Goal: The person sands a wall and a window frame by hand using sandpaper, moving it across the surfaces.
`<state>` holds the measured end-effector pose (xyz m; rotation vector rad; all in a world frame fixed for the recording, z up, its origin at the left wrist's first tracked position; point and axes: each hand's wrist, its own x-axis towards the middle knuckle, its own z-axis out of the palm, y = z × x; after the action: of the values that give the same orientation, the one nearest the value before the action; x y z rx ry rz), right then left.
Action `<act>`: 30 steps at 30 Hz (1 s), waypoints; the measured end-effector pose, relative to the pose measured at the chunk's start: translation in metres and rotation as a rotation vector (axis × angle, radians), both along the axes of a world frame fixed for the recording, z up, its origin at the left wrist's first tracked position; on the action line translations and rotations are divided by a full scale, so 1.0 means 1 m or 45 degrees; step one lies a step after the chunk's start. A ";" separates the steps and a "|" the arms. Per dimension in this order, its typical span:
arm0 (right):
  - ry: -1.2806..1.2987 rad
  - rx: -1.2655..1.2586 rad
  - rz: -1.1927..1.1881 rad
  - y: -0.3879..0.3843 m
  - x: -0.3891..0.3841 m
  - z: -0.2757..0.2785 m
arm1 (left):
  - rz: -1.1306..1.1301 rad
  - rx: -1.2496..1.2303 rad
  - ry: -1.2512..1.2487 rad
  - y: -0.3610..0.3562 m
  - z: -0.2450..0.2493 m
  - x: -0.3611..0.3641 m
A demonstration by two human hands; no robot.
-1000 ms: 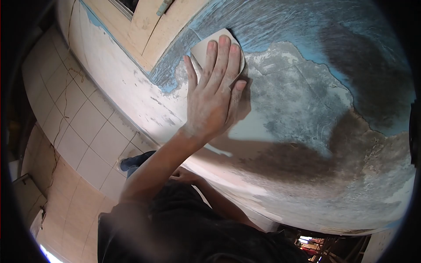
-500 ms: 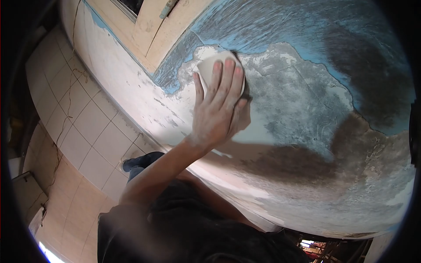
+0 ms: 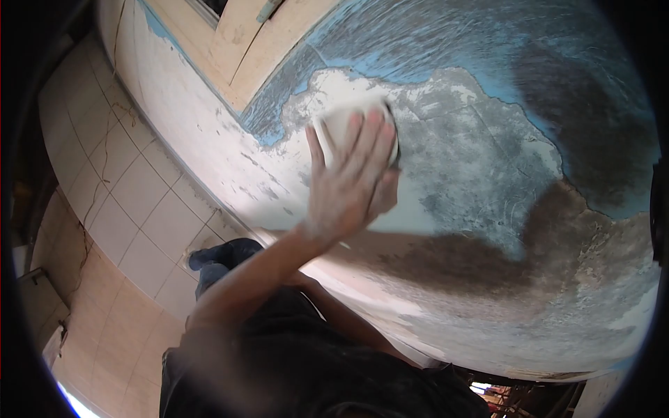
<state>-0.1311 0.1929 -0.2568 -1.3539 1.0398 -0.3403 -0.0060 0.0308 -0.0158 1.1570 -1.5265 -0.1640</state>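
Observation:
My left hand [image 3: 348,184] presses a pale folded sheet of sandpaper [image 3: 336,129] against the wall [image 3: 474,153]. Its fingers lie over the sheet, the little finger spread to the left and the thumb low on the right. A dark edge of the sandpaper shows past the fingertips. Under and around the hand the wall is a patch of white and grey filler, bordered by scuffed blue paint [image 3: 411,42]. My right forearm [image 3: 348,320] passes behind the left one, and the right hand is hidden there.
A wooden frame [image 3: 240,52] with a hinge meets the wall at the upper left. Pale floor tiles [image 3: 150,209] run along the wall's foot, with a thin cord [image 3: 104,171] across them. A dark shoe [image 3: 202,258] stands close to the wall.
My left hand and the sandpaper have slid down and slightly right over the wall, uncovering more of the white patch above. The hand is a little blurred now.

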 end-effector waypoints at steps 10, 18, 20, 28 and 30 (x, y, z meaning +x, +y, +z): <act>0.905 -0.373 0.132 0.000 0.012 0.024 | -0.129 0.059 0.064 0.016 -0.008 -0.011; 0.616 -0.936 -0.308 -0.038 -0.010 0.169 | 0.170 -0.038 0.293 -0.029 0.033 0.021; 0.899 -1.162 -0.374 -0.034 -0.026 0.230 | 0.062 -0.005 0.219 -0.015 0.018 0.007; 1.358 -2.753 -1.693 -0.016 -0.124 0.369 | 0.189 -0.070 0.162 -0.036 0.030 0.024; 1.957 -2.881 -1.727 -0.029 -0.129 0.363 | 0.185 -0.110 0.310 -0.038 0.037 0.021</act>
<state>-0.2601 0.1643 0.1058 -2.5088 3.3213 -2.2137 0.0148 -0.0067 0.0212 1.1308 -1.2206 -0.1340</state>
